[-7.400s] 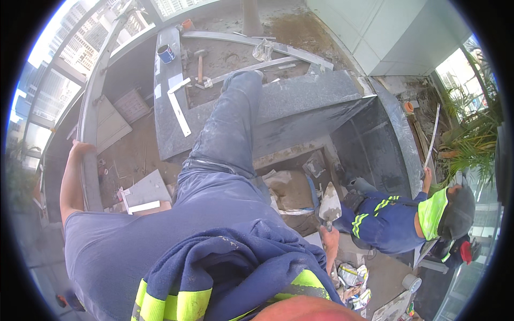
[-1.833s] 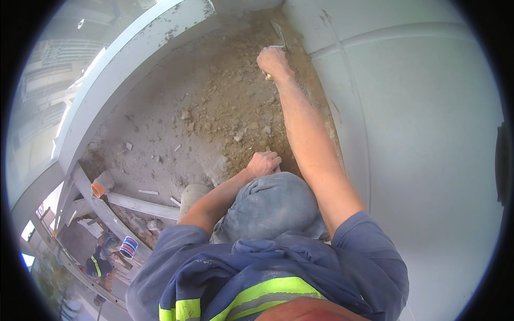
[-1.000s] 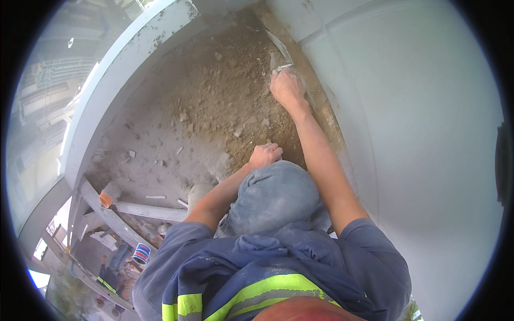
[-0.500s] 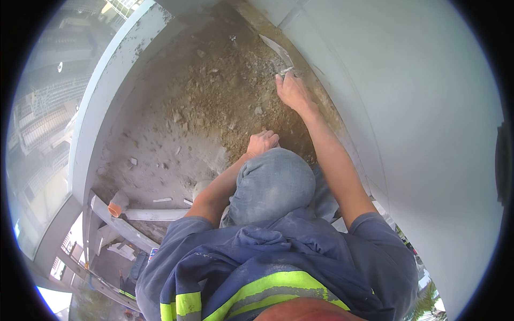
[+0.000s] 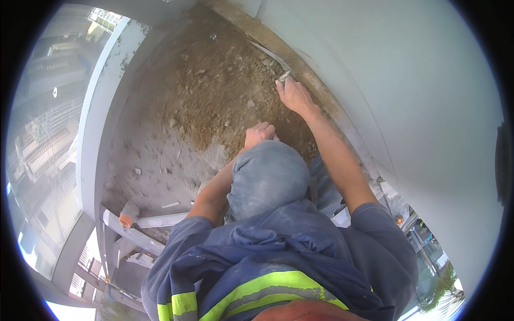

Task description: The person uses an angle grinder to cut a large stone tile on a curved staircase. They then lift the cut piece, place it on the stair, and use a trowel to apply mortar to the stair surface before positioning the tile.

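- Two hands are showing in the head view, both reaching forward over a dirt-covered floor (image 5: 214, 107) of brown earth and grey rubble.
- Lying at the floor's lower left edge is a pale pipe (image 5: 160, 219) with an orange end cap (image 5: 127, 220), resting beside a grey ledge (image 5: 99, 123) that is running along the floor's left side.
- Small pale chips of rubble (image 5: 138, 171) are lying scattered over the grey part of the floor, near its left edge.
- No bucket, tray or other holder is showing anywhere on the floor; the soil is sitting loose on it.
- The left hand (image 5: 259, 134) is curling into a loose fist and is resting just above the bent knee (image 5: 267, 176) in grey trousers, with the forearm coming up from the lower left. I cannot tell whether anything is inside the fist.
- The right hand (image 5: 294, 96) is stretching out at the end of a straight arm toward the floor's far right edge, where soil is meeting the pale wall (image 5: 407, 107).
- Its fingers are closing around the handle of a trowel (image 5: 270, 56), whose thin pale blade is pointing away, up and to the left, along the strip at the foot of the wall.
- The blade is lying close against the soil near the floor's far right corner; whether it is touching cannot be told.
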`<control>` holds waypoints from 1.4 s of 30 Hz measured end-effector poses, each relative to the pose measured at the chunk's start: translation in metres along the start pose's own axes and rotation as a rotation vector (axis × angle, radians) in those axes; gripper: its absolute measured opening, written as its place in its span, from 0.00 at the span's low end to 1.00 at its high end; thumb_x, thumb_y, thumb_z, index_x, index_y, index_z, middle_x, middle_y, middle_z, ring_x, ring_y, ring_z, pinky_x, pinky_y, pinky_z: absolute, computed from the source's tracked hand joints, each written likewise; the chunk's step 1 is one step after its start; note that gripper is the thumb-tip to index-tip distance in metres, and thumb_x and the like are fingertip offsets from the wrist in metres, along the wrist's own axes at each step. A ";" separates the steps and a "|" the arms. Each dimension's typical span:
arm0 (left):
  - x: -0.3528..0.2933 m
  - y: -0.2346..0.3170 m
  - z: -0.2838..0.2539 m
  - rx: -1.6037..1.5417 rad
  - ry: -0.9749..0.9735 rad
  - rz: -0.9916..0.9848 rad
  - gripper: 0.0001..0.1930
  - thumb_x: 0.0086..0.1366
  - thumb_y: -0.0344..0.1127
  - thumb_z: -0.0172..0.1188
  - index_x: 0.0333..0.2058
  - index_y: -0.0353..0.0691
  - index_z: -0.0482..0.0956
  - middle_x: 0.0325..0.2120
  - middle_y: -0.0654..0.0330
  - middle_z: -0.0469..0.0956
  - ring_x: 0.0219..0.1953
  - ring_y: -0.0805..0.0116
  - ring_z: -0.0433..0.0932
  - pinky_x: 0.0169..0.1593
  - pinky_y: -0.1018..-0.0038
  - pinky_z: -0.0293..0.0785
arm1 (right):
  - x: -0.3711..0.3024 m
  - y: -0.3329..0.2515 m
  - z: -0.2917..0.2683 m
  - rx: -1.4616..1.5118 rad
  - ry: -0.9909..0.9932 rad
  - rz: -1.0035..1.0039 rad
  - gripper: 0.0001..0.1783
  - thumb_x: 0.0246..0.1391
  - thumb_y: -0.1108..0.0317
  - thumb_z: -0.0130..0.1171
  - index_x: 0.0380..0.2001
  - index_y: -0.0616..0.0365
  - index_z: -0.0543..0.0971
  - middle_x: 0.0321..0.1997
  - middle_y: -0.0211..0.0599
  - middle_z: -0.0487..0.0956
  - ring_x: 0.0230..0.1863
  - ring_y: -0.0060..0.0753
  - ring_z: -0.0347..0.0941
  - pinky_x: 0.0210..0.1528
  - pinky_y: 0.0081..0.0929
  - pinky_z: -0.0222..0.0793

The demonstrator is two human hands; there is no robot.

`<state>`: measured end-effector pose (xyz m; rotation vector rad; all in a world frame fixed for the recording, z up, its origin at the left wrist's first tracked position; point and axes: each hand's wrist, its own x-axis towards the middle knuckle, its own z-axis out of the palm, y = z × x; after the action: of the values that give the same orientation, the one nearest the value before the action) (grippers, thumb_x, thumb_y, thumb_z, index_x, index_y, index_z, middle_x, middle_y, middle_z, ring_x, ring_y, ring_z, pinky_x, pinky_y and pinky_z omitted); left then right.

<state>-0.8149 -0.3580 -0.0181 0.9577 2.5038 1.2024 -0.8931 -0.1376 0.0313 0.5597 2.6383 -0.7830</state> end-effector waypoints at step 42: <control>-0.007 -0.021 -0.001 -0.066 -0.130 -0.030 0.10 0.60 0.38 0.68 0.28 0.42 0.77 0.29 0.57 0.78 0.34 0.53 0.84 0.34 0.57 0.83 | 0.127 -0.159 0.014 0.299 -0.168 0.007 0.32 0.78 0.48 0.49 0.45 0.75 0.80 0.34 0.67 0.88 0.36 0.62 0.90 0.48 0.55 0.85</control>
<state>-0.8195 -0.3729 -0.0339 0.9472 2.3552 1.1671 -1.0729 -0.2333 0.0383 0.5520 2.3810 -1.1782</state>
